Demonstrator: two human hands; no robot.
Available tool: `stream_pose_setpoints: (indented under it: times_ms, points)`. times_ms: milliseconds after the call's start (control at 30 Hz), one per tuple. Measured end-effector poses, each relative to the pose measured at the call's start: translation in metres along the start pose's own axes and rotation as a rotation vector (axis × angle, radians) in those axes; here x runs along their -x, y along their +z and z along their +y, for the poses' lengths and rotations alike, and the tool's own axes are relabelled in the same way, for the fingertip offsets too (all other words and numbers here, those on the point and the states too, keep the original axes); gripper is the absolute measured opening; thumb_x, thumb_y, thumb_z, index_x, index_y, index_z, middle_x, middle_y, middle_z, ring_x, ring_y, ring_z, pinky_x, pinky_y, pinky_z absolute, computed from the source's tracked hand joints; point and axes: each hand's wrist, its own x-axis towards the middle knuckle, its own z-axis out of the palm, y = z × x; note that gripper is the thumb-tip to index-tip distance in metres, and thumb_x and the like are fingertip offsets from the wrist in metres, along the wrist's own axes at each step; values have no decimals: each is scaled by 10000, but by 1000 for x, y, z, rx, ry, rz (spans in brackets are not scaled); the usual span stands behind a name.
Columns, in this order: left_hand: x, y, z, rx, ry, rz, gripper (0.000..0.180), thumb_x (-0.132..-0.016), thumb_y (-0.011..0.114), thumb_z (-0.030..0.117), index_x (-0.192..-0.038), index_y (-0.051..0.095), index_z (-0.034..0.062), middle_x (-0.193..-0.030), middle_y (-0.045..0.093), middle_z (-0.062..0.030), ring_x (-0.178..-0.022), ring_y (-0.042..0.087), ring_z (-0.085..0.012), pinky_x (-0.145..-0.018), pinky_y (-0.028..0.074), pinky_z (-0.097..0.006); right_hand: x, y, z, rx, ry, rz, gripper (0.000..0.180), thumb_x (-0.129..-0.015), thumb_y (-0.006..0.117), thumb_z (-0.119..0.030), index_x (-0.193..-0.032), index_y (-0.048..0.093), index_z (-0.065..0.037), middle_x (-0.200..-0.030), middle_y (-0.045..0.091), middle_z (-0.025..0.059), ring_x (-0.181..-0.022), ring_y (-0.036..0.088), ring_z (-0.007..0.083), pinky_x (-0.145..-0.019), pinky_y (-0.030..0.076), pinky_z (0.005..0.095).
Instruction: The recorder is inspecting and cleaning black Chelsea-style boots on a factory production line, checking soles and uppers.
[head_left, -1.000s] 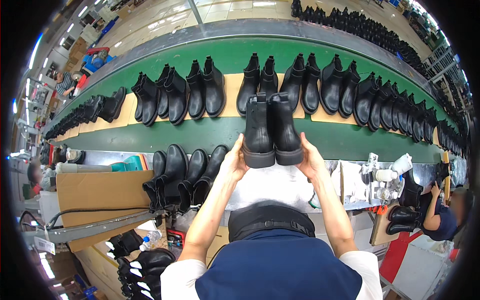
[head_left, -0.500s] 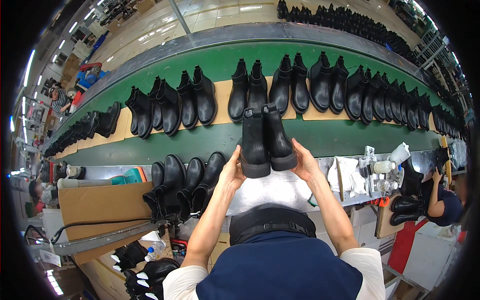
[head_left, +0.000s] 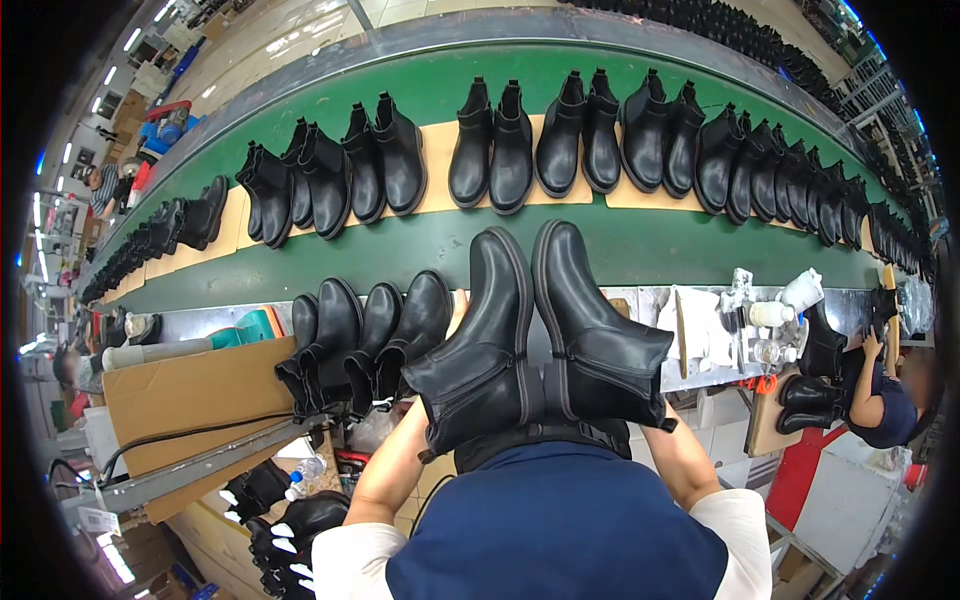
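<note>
Two black ankle boots are raised close in front of my body, toes pointing away and soles turned toward each other. The left boot [head_left: 480, 335] is held from its outer side by my left hand [head_left: 459, 308], of which only a strip of fingers shows beyond it. Behind the right boot [head_left: 605, 340] my right hand is hidden; only the forearm [head_left: 688, 455] comes out below the shaft. Side panels with a long seam or zip face up on both boots. On the bench to the left, more black boots [head_left: 335, 320] lean with their toes up.
Paired black boots [head_left: 510, 150] line tan cardboard on the green conveyor [head_left: 400, 262] ahead. A cardboard box [head_left: 190, 420] stands at left. White cloths [head_left: 697, 325], bottles [head_left: 770, 313] and brushes lie on the metal bench at right. A co-worker [head_left: 890, 400] sits farther right.
The pair has come from over the conveyor's near edge toward my body. The boots have turned from upright, heels toward me, to lying with toes away and shafts splayed apart.
</note>
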Motion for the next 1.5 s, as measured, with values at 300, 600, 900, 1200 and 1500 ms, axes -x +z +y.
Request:
stream_pose_setpoints:
  times_ms: [300, 600, 900, 1200, 1500]
  points:
    - [-14, -14, 45, -926, -300, 174, 811, -828, 610, 464, -1356, 286, -59, -1367, 370, -196, -1280, 353, -261, -1061, 287, -333, -4, 19, -99, 973, 322, -501, 680, -913, 457, -521, -1241, 475, 74, -1112, 598, 132, -1020, 580, 184, -826, 483, 293]
    - [-22, -6, 30, -1079, -181, 204, 796, -817, 672, 416, -1328, 309, -74, -1233, 507, -175, -1080, 540, -234, -928, 448, -336, -10, 15, -64, 851, 314, -223, 475, -802, 704, -371, -1003, 608, 49, -868, 618, 51, -738, 550, 106, -644, 452, 237]
    - [19, -55, -7, -244, -59, 84, 454, -923, 540, 266, -1291, 438, 22, -1161, 576, -118, -1000, 589, -200, -903, 475, -338, 37, 0, -38, -163, 258, -78, 456, -967, 415, -381, -1254, 496, -37, -1191, 581, 120, -1017, 607, 222, -923, 476, 360]
    - [-26, -39, -17, -231, 72, 336, 367, -921, 541, 316, -1116, 574, 6, -1013, 660, -127, -910, 656, -231, -851, 534, -380, -3, 3, -25, -7, 199, -51, 417, -956, 442, -342, -1212, 519, -22, -1119, 631, 107, -978, 635, 201, -885, 500, 343]
    - [-60, -32, 4, 51, 34, 464, 313, -884, 602, 323, -1054, 571, 61, -1035, 637, -94, -910, 650, -218, -803, 565, -374, -41, 16, -36, 5, 190, 134, 513, -899, 535, -444, -1165, 529, -6, -1067, 636, 138, -925, 655, 211, -822, 548, 363]
